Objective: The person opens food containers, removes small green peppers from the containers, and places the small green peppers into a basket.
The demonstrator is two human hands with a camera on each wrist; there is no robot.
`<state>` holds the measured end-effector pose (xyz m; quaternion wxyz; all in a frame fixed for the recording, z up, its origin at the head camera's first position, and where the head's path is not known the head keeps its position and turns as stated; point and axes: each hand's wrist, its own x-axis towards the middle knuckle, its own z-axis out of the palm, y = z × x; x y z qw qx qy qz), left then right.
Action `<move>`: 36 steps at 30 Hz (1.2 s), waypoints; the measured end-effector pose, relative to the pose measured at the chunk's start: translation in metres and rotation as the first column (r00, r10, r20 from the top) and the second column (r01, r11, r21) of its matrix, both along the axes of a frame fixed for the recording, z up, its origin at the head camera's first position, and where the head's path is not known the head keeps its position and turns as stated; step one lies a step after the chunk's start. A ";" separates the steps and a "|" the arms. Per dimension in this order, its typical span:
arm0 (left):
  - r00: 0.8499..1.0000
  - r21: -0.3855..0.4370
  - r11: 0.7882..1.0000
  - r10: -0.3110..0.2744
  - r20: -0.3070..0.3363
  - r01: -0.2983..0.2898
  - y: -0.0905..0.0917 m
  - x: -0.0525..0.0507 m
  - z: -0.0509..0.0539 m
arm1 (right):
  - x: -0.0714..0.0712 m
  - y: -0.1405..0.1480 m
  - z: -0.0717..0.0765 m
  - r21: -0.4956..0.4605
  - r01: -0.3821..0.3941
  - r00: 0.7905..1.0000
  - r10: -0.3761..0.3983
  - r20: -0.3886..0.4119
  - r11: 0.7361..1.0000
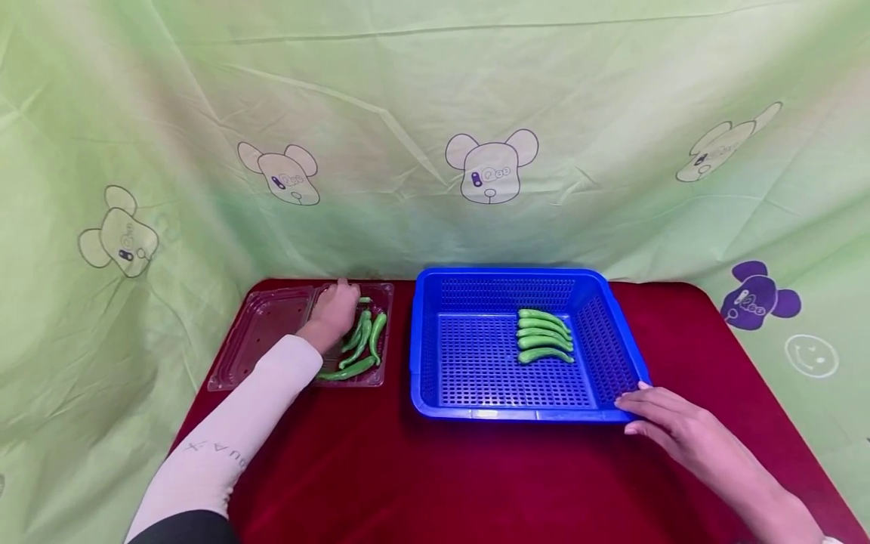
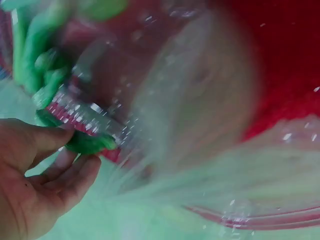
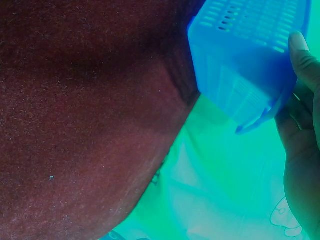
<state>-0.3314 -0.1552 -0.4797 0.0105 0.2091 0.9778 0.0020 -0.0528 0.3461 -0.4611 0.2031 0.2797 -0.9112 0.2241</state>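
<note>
From my station I watch the left hand over the far part of a clear plastic container, which lies opened out on the red cloth with its two halves side by side. In the left wrist view I see that thumb and fingers are pinched on a green pepper, holding it around its middle, with both ends sticking out. That view is smeared and full of glare, so I cannot tell whether the held pepper touches the plastic. Loose peppers lie at mixed angles in the right half of the container, just beside the hand.

The right hand grips the near right corner of a blue basket; my right wrist view shows its thumb against the outer wall and the other fingers past the rim, clamped on the plastic between them. The basket stands to the right of the container, a little apart from it. Inside, on the slotted floor toward the right wall, I see a row of peppers lying side by side, their curved ends pointing right.

A white sleeve covers the left forearm. Behind the table hangs a pale green curtain printed with mouse-like heads.
</note>
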 end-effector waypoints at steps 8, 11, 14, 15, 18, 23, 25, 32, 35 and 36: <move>0.999 0.091 0.995 0.035 -0.011 -0.034 0.016 0.003 0.043 | 0.001 -0.001 -0.001 -0.001 0.003 1.000 -0.003 0.017 1.000; 1.000 0.129 0.992 0.003 -0.026 0.000 0.036 0.012 0.061 | 0.002 -0.001 0.000 0.001 0.010 1.000 -0.010 0.016 1.000; 0.998 0.162 0.985 -0.044 -0.055 0.053 0.061 0.023 0.076 | 0.002 0.000 0.000 -0.003 0.016 1.000 -0.016 0.014 1.000; 0.996 0.170 0.983 -0.066 -0.067 0.076 0.070 0.026 0.080 | 0.002 0.000 0.000 -0.004 0.014 1.000 -0.014 0.013 1.000; 0.987 0.181 0.973 -0.124 -0.098 0.140 0.098 0.035 0.087 | 0.002 0.000 0.000 -0.004 0.009 1.000 -0.009 0.010 1.000; 0.977 0.164 0.964 -0.202 -0.070 0.211 0.143 0.042 0.088 | 0.001 0.000 0.000 0.013 0.007 1.000 -0.007 0.002 1.000; 0.975 0.142 0.965 -0.219 -0.040 0.223 0.161 0.044 0.086 | 0.001 -0.001 -0.001 0.009 0.000 1.000 -0.001 0.005 1.000; 0.966 0.022 0.967 -0.256 0.026 0.255 0.211 0.046 0.067 | 0.000 -0.001 0.000 0.007 -0.005 1.000 0.005 -0.005 1.000; 0.960 -0.040 0.959 -0.278 0.037 0.279 0.228 0.046 0.060 | 0.001 -0.001 0.000 0.003 0.003 1.000 -0.003 0.001 1.000; 0.958 -0.061 0.956 -0.284 0.038 0.286 0.233 0.045 0.057 | 0.002 -0.001 0.001 0.005 0.004 1.000 -0.004 0.005 1.000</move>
